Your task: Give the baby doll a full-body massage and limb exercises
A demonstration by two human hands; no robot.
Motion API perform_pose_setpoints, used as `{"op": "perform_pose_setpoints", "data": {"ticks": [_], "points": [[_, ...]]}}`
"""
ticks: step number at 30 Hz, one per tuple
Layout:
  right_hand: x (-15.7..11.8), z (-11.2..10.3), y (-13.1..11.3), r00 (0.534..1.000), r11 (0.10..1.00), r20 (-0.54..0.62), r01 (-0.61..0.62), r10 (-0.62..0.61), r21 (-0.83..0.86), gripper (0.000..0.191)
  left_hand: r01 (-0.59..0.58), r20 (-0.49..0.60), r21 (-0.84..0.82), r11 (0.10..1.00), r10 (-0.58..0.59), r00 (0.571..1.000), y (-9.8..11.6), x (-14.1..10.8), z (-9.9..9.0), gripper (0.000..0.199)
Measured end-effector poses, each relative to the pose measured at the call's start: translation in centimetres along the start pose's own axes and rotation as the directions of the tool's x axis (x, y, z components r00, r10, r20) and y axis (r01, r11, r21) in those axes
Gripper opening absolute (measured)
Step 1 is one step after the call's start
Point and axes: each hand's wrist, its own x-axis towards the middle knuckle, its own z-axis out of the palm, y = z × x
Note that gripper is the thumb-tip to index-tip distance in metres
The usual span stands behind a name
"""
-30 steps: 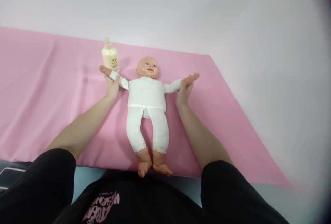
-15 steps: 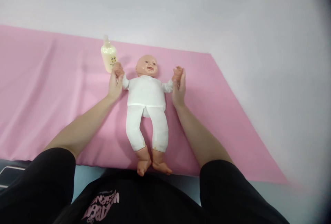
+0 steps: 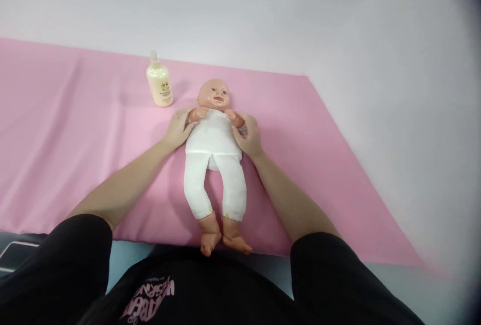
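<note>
A baby doll (image 3: 213,132) in white clothes lies on its back on a pink mat (image 3: 300,165), its bare feet towards me. Both of its arms are bent in over its chest. My left hand (image 3: 181,127) is closed round the doll's arm on the left of the view, thumb on the near side. Round the arm on the right of the view, my right hand (image 3: 248,133) is closed in the same way. Parts of the doll's forearms are hidden by my fingers.
A pale yellow pump bottle (image 3: 160,84) stands on the mat, left of the doll's head. A dark object with a white edge (image 3: 17,257) shows at the lower left. Creases run across the mat's left part.
Both my hands have moved inward, bringing the doll's arms from spread out to folded over its chest. The bottle's label shows more fully now.
</note>
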Motion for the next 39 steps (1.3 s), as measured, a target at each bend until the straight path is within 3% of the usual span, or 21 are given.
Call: {"op": "perform_pose_setpoints", "data": {"ticks": [2, 4, 7, 9, 11, 13, 15, 16, 18, 21, 23, 25, 29, 31, 33, 36, 39], "points": [[0.0, -0.1, 0.3, 0.99, 0.998, -0.133, -0.047, 0.054, 0.052, 0.058, 0.05, -0.131, -0.113, 0.992, -0.064, 0.989, -0.5, 0.0, -0.1, 0.062], [0.3, -0.2, 0.9, 0.964, 0.992, -0.251, -0.059, 0.085, 0.111, 0.062, 0.098, -0.258, -0.249, 0.963, -0.164, 0.952, -1.3, 0.2, -0.2, 0.061], [1.0, -0.6, 2.4, 0.909, 0.972, -0.386, -0.07, 0.155, 0.224, 0.061, 0.202, -0.385, -0.426, 0.882, -0.378, 0.842, -2.7, 0.8, -0.5, 0.045], [1.5, -0.9, 3.7, 0.842, 0.936, -0.451, -0.161, 0.296, 0.314, 0.06, 0.307, -0.392, -0.534, 0.788, -0.552, 0.736, -3.4, 1.2, -0.8, 0.03], [1.8, -1.2, 5.0, 0.734, 0.863, -0.484, -0.284, 0.477, 0.418, 0.054, 0.379, -0.357, -0.619, 0.688, -0.677, 0.644, -3.8, 1.5, -1.0, 0.021], [1.9, -1.4, 5.7, 0.637, 0.783, -0.482, -0.351, 0.602, 0.514, 0.047, 0.392, -0.34, -0.655, 0.646, -0.715, 0.611, -4.0, 1.6, -1.0, 0.021], [1.9, -1.4, 5.8, 0.607, 0.757, -0.483, -0.344, 0.631, 0.556, 0.045, 0.356, -0.356, -0.646, 0.675, -0.679, 0.642, -4.0, 1.5, -1.0, 0.027], [1.8, -1.4, 5.6, 0.628, 0.774, -0.488, -0.325, 0.606, 0.543, 0.048, 0.332, -0.367, -0.632, 0.701, -0.647, 0.668, -3.9, 1.4, -0.9, 0.031], [1.7, -1.1, 4.8, 0.723, 0.856, -0.496, -0.262, 0.48, 0.446, 0.055, 0.267, -0.38, -0.581, 0.769, -0.547, 0.746, -3.8, 1.1, -0.8, 0.044], [1.2, -0.7, 3.4, 0.886, 0.965, -0.42, -0.102, 0.199, 0.243, 0.062, 0.163, -0.359, -0.429, 0.888, -0.334, 0.871, -3.3, 0.7, -0.7, 0.063], [0.8, -0.4, 2.7, 0.938, 0.988, -0.342, 0.001, 0.053, 0.156, 0.063, 0.097, -0.294, -0.289, 0.953, -0.184, 0.938, -2.9, 0.4, -0.6, 0.071], [0.4, -0.1, 2.3, 0.963, 0.994, -0.268, 0.061, -0.035, 0.09, 0.059, 0.018, -0.197, -0.135, 0.991, -0.045, 0.979, -2.2, 0.2, -0.5, 0.075], [0.0, 0.3, 1.9, 0.98, 0.981, -0.026, 0.196, -0.196, -0.014, 0.039, -0.134, 0.019, 0.116, 0.984, 0.133, 0.991, -1.0, -0.1, -0.3, 0.069], [0.0, 0.4, 1.7, 0.966, 0.969, 0.085, 0.245, -0.243, -0.022, 0.033, -0.179, 0.112, 0.158, 0.971, 0.162, 0.98, -0.5, -0.2, -0.2, 0.062], [0.1, 0.4, 1.6, 0.959, 0.966, 0.124, 0.258, -0.253, -0.024, 0.034, -0.192, 0.156, 0.158, 0.969, 0.168, 0.973, -0.2, -0.2, -0.1, 0.059], [-0.1, 0.5, 1.7, 0.969, 0.971, 0.086, 0.236, -0.232, -0.034, 0.039, -0.154, 0.097, 0.123, 0.98, 0.143, 0.985, -0.2, -0.1, 0.0, 0.06], [-0.1, 0.6, 2.3, 0.987, 0.988, -0.054, 0.154, -0.153, 0.003, 0.047, -0.086, -0.067, -0.016, 0.996, 0.085, 0.994, -0.9, -0.1, 0.0, 0.064]]}}
